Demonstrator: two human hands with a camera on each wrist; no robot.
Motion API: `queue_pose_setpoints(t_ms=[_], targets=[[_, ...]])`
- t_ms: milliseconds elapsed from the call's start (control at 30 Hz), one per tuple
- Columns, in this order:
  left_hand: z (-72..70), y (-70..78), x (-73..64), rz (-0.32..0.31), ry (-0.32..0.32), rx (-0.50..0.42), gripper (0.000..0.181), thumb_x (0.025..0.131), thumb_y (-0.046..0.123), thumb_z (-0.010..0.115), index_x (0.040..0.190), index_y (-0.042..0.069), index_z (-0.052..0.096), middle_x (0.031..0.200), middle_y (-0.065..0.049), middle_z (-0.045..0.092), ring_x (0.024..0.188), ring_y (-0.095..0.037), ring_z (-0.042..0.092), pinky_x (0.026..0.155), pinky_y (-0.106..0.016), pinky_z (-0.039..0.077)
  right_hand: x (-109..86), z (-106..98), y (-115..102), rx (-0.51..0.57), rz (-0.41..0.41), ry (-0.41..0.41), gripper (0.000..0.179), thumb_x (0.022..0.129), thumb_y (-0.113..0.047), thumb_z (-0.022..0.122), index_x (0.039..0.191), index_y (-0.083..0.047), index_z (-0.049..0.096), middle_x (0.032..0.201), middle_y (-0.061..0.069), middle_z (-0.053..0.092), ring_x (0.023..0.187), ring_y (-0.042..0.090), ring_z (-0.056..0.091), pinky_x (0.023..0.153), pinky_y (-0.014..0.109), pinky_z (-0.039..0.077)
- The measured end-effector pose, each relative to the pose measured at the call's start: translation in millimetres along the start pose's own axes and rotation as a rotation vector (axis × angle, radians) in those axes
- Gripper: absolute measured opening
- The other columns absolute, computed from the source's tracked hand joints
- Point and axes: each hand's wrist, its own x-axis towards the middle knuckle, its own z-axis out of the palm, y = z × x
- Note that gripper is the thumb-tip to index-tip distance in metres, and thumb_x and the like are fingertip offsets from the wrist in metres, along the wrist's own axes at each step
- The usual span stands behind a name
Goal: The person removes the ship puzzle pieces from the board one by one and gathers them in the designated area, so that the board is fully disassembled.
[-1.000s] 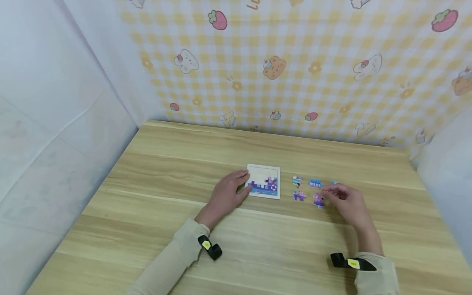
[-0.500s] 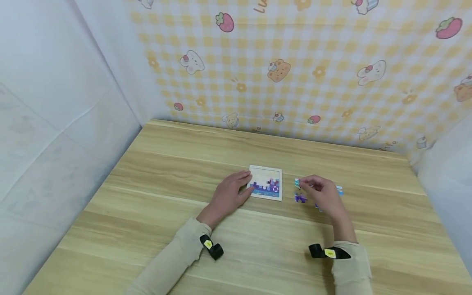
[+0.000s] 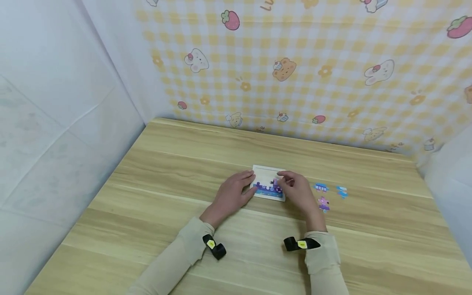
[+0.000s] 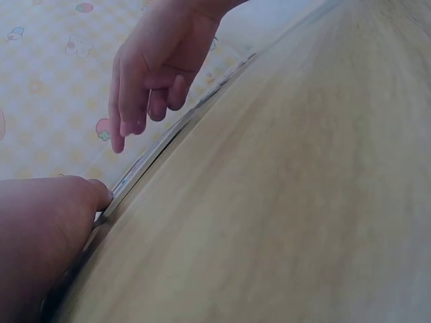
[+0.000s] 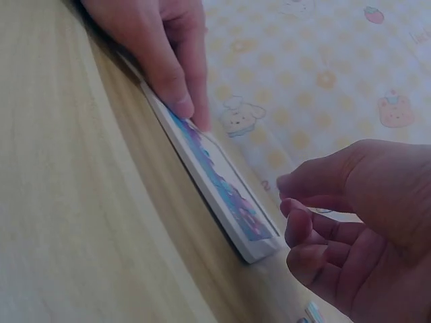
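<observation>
- The puzzle board (image 3: 271, 168) has white edges. Its picture is blue along the bottom, then purple, with a bit of pink on the right. The top part inside is whitish.
- The first loose piece (image 3: 321, 187) is blue with a row of little white squares.
- The second loose piece (image 3: 323, 202) is pink and purple.
- The third loose piece (image 3: 342, 192) is bright blue and white.
- The counter (image 3: 368, 237) is light yellow-brown with long streaks.
- The back cloth (image 3: 258, 41) has yellow and white checks, pink strawberries (image 3: 231, 21), orange flowers (image 3: 325, 71) and a brown bear (image 3: 285, 70).
- The sleeves (image 3: 173, 258) are cream.
- The wrist straps (image 3: 313, 243) are black with yellow tags (image 3: 302, 244).
</observation>
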Motion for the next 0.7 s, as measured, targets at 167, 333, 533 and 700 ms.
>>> queue_pose_setpoints(t_ms=[167,333,533,700], targets=[[2.2,0.7,0.3,-0.001,0.002,0.003,0.05,0.104,0.036,0.064,0.142,0.005,0.062,0.151,-0.006,0.056,0.142,-0.024,0.05,0.121,-0.038,0.037,0.2,3.6,-0.8,-0.046,0.024,-0.023,0.038,0.097,-0.008,0.072,0.132,0.004,0.066,0.104,0.017,0.064,0.082,0.023,0.055,0.06,0.025,0.045],[3.3,-0.1,2.1,-0.01,-0.001,0.021,0.05,0.104,0.037,0.063,0.142,0.006,0.062,0.152,-0.005,0.056,0.142,-0.023,0.05,0.121,-0.037,0.037,1.0,4.2,0.1,-0.087,0.026,-0.037,0.039,0.095,-0.009,0.074,0.131,0.005,0.067,0.104,0.016,0.065,0.084,0.024,0.054,0.065,0.028,0.045],[3.3,-1.3,3.1,-0.009,-0.004,0.027,0.049,0.104,0.037,0.063,0.143,0.006,0.062,0.152,-0.005,0.056,0.142,-0.023,0.05,0.121,-0.037,0.037,2.4,4.0,-1.0,-0.111,0.029,-0.052,0.031,0.096,-0.009,0.073,0.125,0.002,0.072,0.098,0.013,0.062,0.082,0.025,0.051,0.068,0.032,0.044],[4.0,-2.1,2.9,-0.007,0.001,0.027,0.049,0.104,0.036,0.064,0.142,0.006,0.062,0.151,-0.005,0.056,0.142,-0.023,0.05,0.12,-0.037,0.037,3.9,4.0,-0.6,-0.102,0.052,-0.061,0.028,0.096,-0.009,0.074,0.123,-0.001,0.072,0.092,0.013,0.052,0.074,0.023,0.048,0.058,0.029,0.04]])
